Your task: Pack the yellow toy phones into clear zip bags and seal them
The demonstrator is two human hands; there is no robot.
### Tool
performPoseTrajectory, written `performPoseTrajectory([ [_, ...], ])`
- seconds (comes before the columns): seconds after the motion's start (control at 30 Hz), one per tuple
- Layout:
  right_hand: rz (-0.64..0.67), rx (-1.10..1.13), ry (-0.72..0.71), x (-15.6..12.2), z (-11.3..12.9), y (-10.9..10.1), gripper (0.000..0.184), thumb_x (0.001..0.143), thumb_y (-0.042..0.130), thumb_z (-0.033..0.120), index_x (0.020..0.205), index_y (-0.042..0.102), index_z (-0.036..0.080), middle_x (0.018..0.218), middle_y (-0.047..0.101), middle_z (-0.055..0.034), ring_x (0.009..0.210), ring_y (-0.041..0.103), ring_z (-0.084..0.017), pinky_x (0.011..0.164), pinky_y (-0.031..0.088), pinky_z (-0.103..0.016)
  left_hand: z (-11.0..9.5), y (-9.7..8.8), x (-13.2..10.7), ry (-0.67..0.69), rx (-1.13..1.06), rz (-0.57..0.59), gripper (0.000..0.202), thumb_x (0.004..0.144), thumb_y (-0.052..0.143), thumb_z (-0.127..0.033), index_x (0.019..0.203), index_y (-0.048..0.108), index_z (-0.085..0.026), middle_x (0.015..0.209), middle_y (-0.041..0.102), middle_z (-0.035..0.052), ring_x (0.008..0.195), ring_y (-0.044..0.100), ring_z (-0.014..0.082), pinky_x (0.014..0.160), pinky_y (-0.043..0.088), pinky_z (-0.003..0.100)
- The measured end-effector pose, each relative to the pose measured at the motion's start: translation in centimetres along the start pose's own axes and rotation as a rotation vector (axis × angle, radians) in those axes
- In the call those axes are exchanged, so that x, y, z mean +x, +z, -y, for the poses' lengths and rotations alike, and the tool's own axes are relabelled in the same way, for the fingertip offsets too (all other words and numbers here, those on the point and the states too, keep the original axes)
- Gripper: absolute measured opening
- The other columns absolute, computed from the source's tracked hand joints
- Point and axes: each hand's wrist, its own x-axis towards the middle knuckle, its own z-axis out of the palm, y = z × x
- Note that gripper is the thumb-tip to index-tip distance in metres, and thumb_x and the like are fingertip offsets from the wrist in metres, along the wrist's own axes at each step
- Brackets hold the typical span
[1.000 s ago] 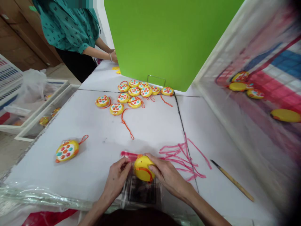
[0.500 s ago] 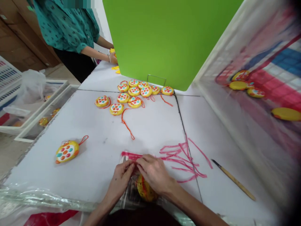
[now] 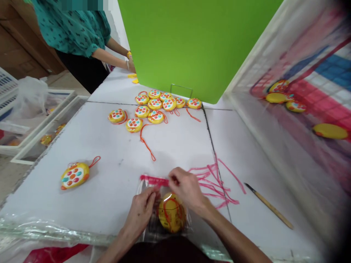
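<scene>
A clear plastic bag [image 3: 142, 186] lies at the table's near edge with a pink strip [image 3: 153, 180] along its top. Inside the bag is a yellow round toy [image 3: 171, 219], back side up, with an orange cord loop showing across it. My left hand [image 3: 141, 206] is closed, thumb against fingers, on the bag's upper edge left of the toy. Above and right of the toy, my right hand [image 3: 188, 186] is closed with its fingertips at the right end of the pink strip. The exact pinch point is partly hidden by the fingers.
Loose pink strips [image 3: 214, 182] and a wooden-handled knife [image 3: 270, 206] lie to the right. Several yellow toys [image 3: 155, 104] sit before a green board [image 3: 197, 47]; another toy [image 3: 75, 175] lies left. A person in a teal blouse [image 3: 68, 33] stands at far left, beside white crates [image 3: 44, 126].
My right hand has moved up and right, away from my left hand, uncovering the toy in the bag. My left hand stays at the bag's edge. The view has shifted slightly.
</scene>
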Motion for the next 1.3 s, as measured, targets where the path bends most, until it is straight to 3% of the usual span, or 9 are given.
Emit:
performPoseTrajectory([
  [0.1, -0.097, 0.059, 0.138, -0.8, -2.2, -2.3, 0.013, 0.082, 0.048, 0.012, 0.077, 0.059, 0.017, 0.071, 0.062, -0.0015, 0.06, 0.057, -0.013, 0.058, 0.043, -0.023, 0.6, 0.0, 0.0, -0.069, -0.142, 0.02, 0.023, 0.083, 0.044, -0.033, 0.087, 0.061, -0.018, 0.08, 0.069, 0.004, 0.076, 0.064, 0.0188, 0.067, 0.05, 0.027],
  [0.2, 0.023, 0.026, 0.036, -1.3, -1.1, -2.9, 0.016, 0.085, 0.048, 0.014, 0.079, 0.062, 0.019, 0.074, 0.063, -0.0017, 0.065, 0.058, -0.014, 0.06, 0.043, -0.023, 0.2, 0.1, 0.4, -0.076, -0.164, 0.033, 0.025, 0.082, 0.044, -0.034, 0.082, 0.061, -0.016, 0.077, 0.068, 0.0048, 0.073, 0.064, 0.0191, 0.066, 0.05, 0.028],
  [0.4, 0.206, -0.233, -0.231, -0.5, 3.7, 2.1, 0.011, 0.081, 0.053, 0.01, 0.086, 0.059, 0.017, 0.085, 0.065, -0.0056, 0.075, 0.061, -0.018, 0.064, 0.045, -0.026, -0.8, 0.2, 0.9, 0.007, -0.106, 0.009, 0.024, 0.078, 0.042, -0.021, 0.078, 0.064, -0.015, 0.077, 0.067, 0.0045, 0.071, 0.059, 0.0181, 0.067, 0.046, 0.026],
  [0.6, 0.085, -0.322, -0.268, 0.3, 2.8, 5.0, 0.013, 0.07, 0.057, 0.005, 0.073, 0.057, 0.018, 0.072, 0.064, -0.0022, 0.063, 0.06, -0.019, 0.055, 0.042, -0.025, -0.2, 0.5, 0.9, -0.028, -0.088, 0.01, 0.026, 0.081, 0.041, -0.027, 0.076, 0.064, -0.016, 0.072, 0.066, 0.0039, 0.069, 0.057, 0.0183, 0.064, 0.044, 0.024],
  [0.77, 0.046, -0.055, -0.012, 0.1, 0.1, 1.6, 0.017, 0.073, 0.048, 0.006, 0.069, 0.058, 0.019, 0.065, 0.063, 0.0007, 0.056, 0.058, -0.013, 0.053, 0.04, -0.02, 0.6, 0.4, 0.4, 0.016, -0.012, 0.034, 0.032, 0.085, 0.037, -0.038, 0.075, 0.061, -0.019, 0.068, 0.062, 0.0026, 0.064, 0.055, 0.0164, 0.06, 0.041, 0.022],
  [0.9, -0.086, 0.042, 0.2, -1.9, -5.8, -2.8, 0.017, 0.081, 0.046, 0.026, 0.076, 0.061, 0.02, 0.07, 0.066, -0.0025, 0.061, 0.06, -0.017, 0.059, 0.045, -0.025, 1.4, 0.1, 0.2, -0.046, -0.056, 0.031, 0.034, 0.087, 0.033, -0.041, 0.074, 0.055, -0.019, 0.067, 0.061, 0.0023, 0.064, 0.055, 0.0158, 0.06, 0.041, 0.022],
  [1.07, -0.278, 0.057, 0.505, -5.6, -12.7, -7.9, 0.028, 0.068, 0.052, 0.046, 0.07, 0.065, 0.021, 0.065, 0.068, -0.0033, 0.059, 0.063, -0.021, 0.055, 0.049, -0.027, 1.4, -0.2, 0.4, -0.045, -0.216, 0.064, 0.032, 0.086, 0.037, -0.041, 0.073, 0.054, -0.018, 0.071, 0.062, 0.0035, 0.068, 0.058, 0.0167, 0.063, 0.044, 0.025],
  [1.2, -0.435, 0.032, 0.685, -7.8, -14.6, -10.4, 0.032, 0.063, 0.054, 0.048, 0.071, 0.067, 0.02, 0.065, 0.069, -0.004, 0.06, 0.065, -0.023, 0.052, 0.05, -0.028, 1.1, -0.4, 0.5, -0.083, -0.347, 0.078, 0.027, 0.083, 0.043, -0.039, 0.073, 0.055, -0.017, 0.071, 0.063, 0.0033, 0.069, 0.059, 0.0172, 0.064, 0.046, 0.027],
  [1.3, -0.355, -0.015, 0.682, -9.0, -14.5, -11.4, 0.033, 0.062, 0.055, 0.051, 0.07, 0.068, 0.021, 0.065, 0.07, -0.0047, 0.059, 0.065, -0.024, 0.051, 0.05, -0.029, 1.3, -0.5, 0.6, -0.121, -0.415, 0.085, 0.021, 0.08, 0.048, -0.036, 0.076, 0.056, -0.016, 0.073, 0.064, 0.0033, 0.071, 0.06, 0.0171, 0.065, 0.047, 0.027],
])
